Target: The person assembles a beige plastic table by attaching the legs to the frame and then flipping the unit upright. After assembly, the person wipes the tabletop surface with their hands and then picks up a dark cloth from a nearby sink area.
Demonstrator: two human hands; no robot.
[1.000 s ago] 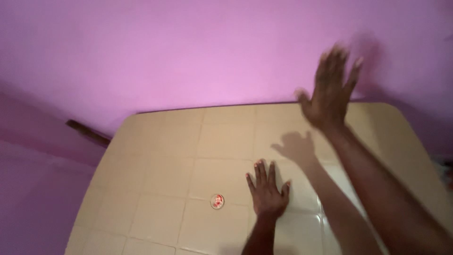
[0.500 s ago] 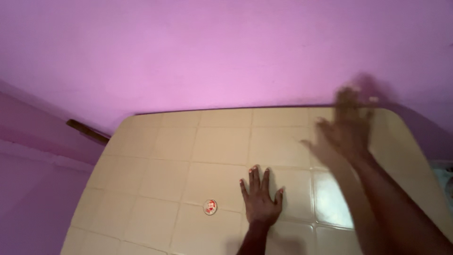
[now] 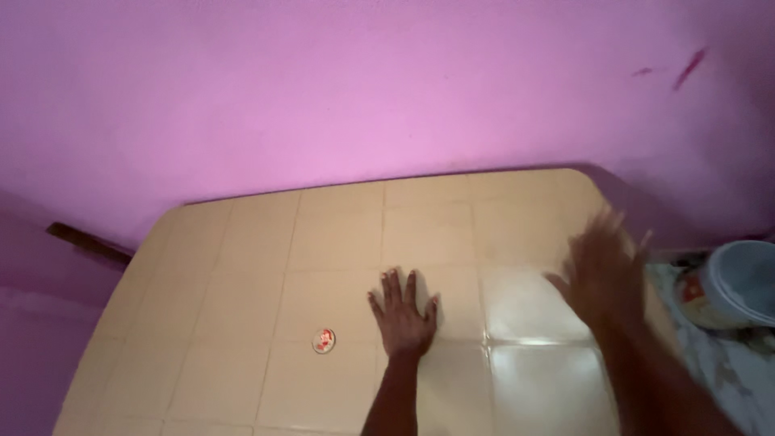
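The left hand (image 3: 401, 317) lies palm down in the lower middle of the frame on the cream tiled tabletop with rounded corners (image 3: 242, 266). Its fingers are fully stretched and slightly fanned, and it grips nothing; it only presses on the tile. The right hand (image 3: 601, 270), at the right of the frame over the table's right edge, is smeared by motion blur. Its fingers look extended and apart with nothing between them, but the blur hides whether the palm touches the surface. Just left of the left hand, apart from it, a small round red-and-white disc (image 3: 324, 341) lies flat on a tile. It is the only loose thing on the table, and neither hand touches it. As a judgement, the work in hand is a pass of the bare right palm across the glossy tiles at lower right while the left hand braces the body. Carrying that pass leftward would call for lifting or shifting the braced hand, and for minding the little disc so it is not knocked off the edge. At the far right edge sits a pale blue round plastic container (image 3: 747, 282) on a mottled surface (image 3: 718, 363) beside the table. A pink plastered wall (image 3: 323, 97) fills the upper frame, and a dark wooden strip (image 3: 85, 242) juts out at middle left.
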